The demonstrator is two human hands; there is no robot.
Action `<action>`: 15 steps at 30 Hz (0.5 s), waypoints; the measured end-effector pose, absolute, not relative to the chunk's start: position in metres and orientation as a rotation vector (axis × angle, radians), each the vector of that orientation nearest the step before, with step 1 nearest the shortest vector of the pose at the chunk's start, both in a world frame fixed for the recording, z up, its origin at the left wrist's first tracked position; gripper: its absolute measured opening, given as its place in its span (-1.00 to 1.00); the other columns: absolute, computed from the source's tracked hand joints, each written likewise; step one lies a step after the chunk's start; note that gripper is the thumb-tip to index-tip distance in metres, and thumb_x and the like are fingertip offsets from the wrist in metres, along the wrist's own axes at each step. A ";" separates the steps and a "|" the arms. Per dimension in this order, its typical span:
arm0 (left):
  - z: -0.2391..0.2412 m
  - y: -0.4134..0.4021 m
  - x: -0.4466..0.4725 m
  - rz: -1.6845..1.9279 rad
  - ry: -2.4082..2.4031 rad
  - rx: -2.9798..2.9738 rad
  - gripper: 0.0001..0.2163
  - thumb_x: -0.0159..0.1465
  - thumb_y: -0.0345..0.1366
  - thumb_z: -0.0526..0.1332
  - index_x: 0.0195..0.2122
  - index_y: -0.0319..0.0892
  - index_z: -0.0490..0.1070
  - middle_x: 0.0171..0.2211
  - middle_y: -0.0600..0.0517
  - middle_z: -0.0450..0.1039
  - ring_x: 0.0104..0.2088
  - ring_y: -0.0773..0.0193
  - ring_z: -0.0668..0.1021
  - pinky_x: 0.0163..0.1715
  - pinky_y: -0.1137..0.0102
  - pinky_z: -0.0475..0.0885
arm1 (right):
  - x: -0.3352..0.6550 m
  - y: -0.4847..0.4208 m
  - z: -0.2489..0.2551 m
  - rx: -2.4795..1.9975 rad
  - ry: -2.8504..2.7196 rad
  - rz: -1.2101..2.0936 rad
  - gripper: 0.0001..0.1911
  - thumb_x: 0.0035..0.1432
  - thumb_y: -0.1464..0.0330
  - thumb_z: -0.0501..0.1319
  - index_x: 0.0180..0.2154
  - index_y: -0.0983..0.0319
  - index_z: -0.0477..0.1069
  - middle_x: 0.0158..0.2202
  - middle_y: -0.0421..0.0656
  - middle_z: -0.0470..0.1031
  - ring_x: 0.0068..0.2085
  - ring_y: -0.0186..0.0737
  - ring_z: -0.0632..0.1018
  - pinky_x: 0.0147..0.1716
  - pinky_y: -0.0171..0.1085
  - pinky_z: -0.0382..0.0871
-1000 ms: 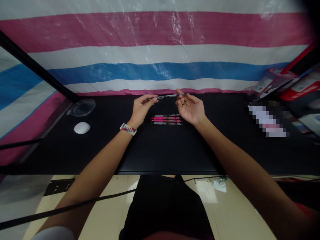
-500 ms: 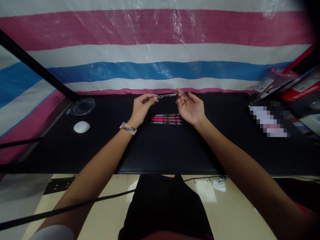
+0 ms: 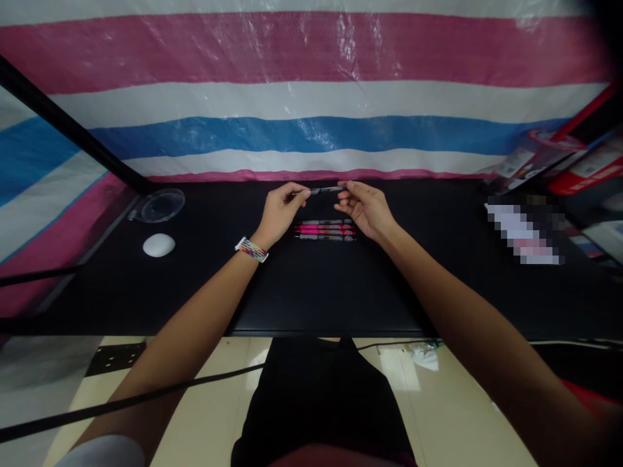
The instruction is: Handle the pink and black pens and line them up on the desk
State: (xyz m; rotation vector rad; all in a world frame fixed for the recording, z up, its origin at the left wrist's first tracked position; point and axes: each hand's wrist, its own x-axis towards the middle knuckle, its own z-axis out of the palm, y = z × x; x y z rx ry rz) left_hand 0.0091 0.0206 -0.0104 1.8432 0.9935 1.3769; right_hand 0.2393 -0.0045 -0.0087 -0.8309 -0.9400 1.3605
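Pinches a pen [image 3: 327, 191] crosswise between fingertips, at one end with the left hand [image 3: 280, 211], at the other with the right hand [image 3: 368, 209], beyond the row of pens [image 3: 325, 230]

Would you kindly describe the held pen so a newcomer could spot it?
Over the far side of the flat black tabletop, find the bare left hand and bare right hand. Between them runs a slim, dark pen. It alone is held; the pink and grey pens lie on the tabletop.
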 end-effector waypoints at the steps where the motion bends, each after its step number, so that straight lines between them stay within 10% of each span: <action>1: -0.010 0.020 0.009 1.368 1.000 1.863 -0.82 0.44 -0.13 0.37 -0.23 -0.12 0.63 -0.43 0.06 0.58 -0.38 0.30 0.60 -0.25 0.36 0.51 | 0.240 -0.004 -0.010 -0.825 -0.946 1.359 -0.74 0.27 0.14 0.52 -0.16 0.17 0.66 -0.34 -0.19 0.66 -0.34 -0.31 0.62 -0.09 -0.20 0.73; 10: -0.006 0.015 0.008 1.316 1.079 1.968 -0.49 0.60 0.00 0.12 -0.50 -0.12 0.45 -0.53 0.07 0.45 -0.46 0.30 0.50 -0.29 0.33 0.44 | 0.236 -0.007 -0.008 -0.804 -0.983 1.384 -0.69 0.21 0.11 0.56 -0.16 0.18 0.68 -0.35 -0.19 0.67 -0.35 -0.30 0.64 -0.13 -0.21 0.74; 15: -0.007 0.018 0.009 1.315 0.970 1.886 -0.84 0.43 -0.15 0.39 -0.22 -0.12 0.61 -0.28 0.01 0.68 -0.25 0.24 0.66 -0.14 0.31 0.54 | 0.236 -0.006 -0.010 -0.845 -0.962 1.327 -0.66 0.22 0.07 0.55 -0.15 0.17 0.67 -0.34 -0.19 0.67 -0.35 -0.31 0.64 -0.11 -0.21 0.74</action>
